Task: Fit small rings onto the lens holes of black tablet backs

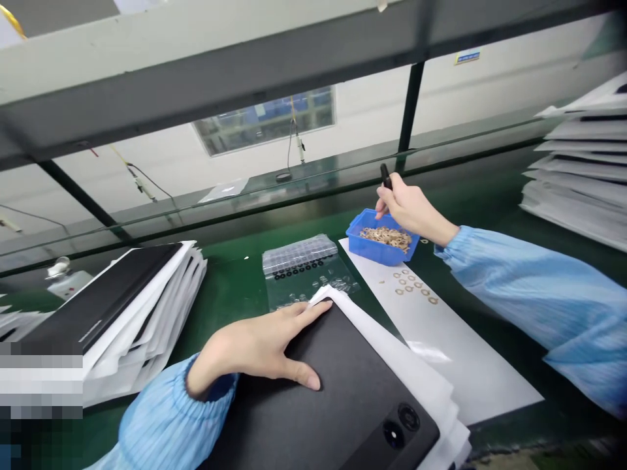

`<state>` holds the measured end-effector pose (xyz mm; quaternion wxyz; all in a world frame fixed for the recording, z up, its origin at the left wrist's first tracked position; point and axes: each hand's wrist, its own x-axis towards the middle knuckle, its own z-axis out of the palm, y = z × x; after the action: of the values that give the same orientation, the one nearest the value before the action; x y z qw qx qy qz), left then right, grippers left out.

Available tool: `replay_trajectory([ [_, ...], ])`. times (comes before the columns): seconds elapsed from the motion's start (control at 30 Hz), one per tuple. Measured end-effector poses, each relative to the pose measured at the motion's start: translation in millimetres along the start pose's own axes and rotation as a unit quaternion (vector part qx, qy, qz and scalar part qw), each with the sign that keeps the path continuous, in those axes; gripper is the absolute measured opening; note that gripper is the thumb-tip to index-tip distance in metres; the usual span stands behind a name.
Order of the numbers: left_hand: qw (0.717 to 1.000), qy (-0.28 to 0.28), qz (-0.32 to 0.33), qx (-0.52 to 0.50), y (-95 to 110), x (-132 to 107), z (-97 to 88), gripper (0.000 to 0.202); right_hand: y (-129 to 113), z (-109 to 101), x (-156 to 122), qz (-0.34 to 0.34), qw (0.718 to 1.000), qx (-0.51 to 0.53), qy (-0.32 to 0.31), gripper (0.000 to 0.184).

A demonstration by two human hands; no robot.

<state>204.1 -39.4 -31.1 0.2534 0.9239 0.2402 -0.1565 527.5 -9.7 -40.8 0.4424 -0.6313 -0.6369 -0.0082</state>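
My left hand (267,346) lies on a black panel (313,405) with thumb and fingers apart. Two round parts are set in a strip at the panel's lower right corner, and white sheets stick out beneath it. My right hand (404,203) is closed around a black pen-like tool (386,176); its lower end is hidden. That hand is over a blue plastic bin (377,251) of small tan ring-shaped pieces (386,238). Several similar rings (411,284) lie in rows on a white sheet (455,359) in front of the bin.
Behind the panel lies a clear plastic sheet (300,254) with rows of black rings. Stacked black panels with white sheets (147,326) stand at left, near a metal-topped bottle (68,281). Another layered stack (578,170) is at right. A grey shelf beam (245,65) crosses overhead.
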Motion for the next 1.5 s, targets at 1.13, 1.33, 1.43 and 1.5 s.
replay_trajectory([
  [1.13, 0.989, -0.03, -0.146, -0.005, -59, 30, 1.4, 0.083, -62, 205, -3, -0.249, 0.895, 0.017, -0.369, 0.024],
  [1.33, 0.989, -0.033, -0.142, 0.007, -59, 31, 0.4, 0.082, -64, 203, -6, -0.258, 0.9, -0.004, -0.351, 0.025],
  [1.43, 0.988, -0.032, -0.148, 0.012, -57, 30, -0.9, 0.08, -63, 204, -5, -0.268, 0.898, -0.003, -0.348, 0.025],
  [1.5, 0.987, -0.029, -0.157, 0.014, -55, 28, -1.9, 0.079, -62, 205, -3, -0.277, 0.895, 0.002, -0.351, 0.025],
])
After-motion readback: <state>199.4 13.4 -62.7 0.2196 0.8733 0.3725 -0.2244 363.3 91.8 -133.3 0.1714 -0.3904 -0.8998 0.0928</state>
